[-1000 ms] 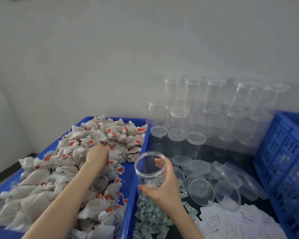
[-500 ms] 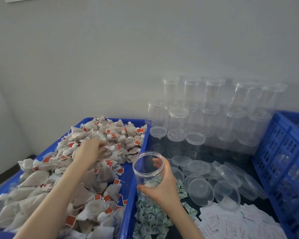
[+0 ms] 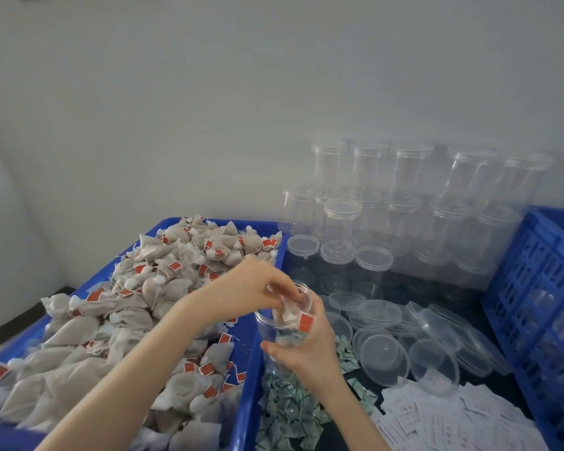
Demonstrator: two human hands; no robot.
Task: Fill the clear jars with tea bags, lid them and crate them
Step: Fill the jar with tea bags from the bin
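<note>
My right hand [image 3: 310,348] grips an open clear jar [image 3: 275,333], held tilted above the edge between the two blue bins. My left hand [image 3: 258,286] is at the jar's mouth, pinching a beige tea bag [image 3: 288,312] with a red tag that hangs partly inside the jar. A large heap of tea bags [image 3: 137,320] with red tags fills the blue bin [image 3: 246,395] on the left. Loose clear lids [image 3: 404,336] lie in the right bin.
Stacked empty clear jars [image 3: 404,216] stand against the wall at the back right. A blue slatted crate [image 3: 541,304] stands at the far right. Small green-white sachets [image 3: 290,415] and white paper slips [image 3: 453,421] lie in front of the lids.
My left hand lifted a tea bag out of the heap and carried it right to the jar's mouth. The right hand kept hold of the jar in nearly the same place.
</note>
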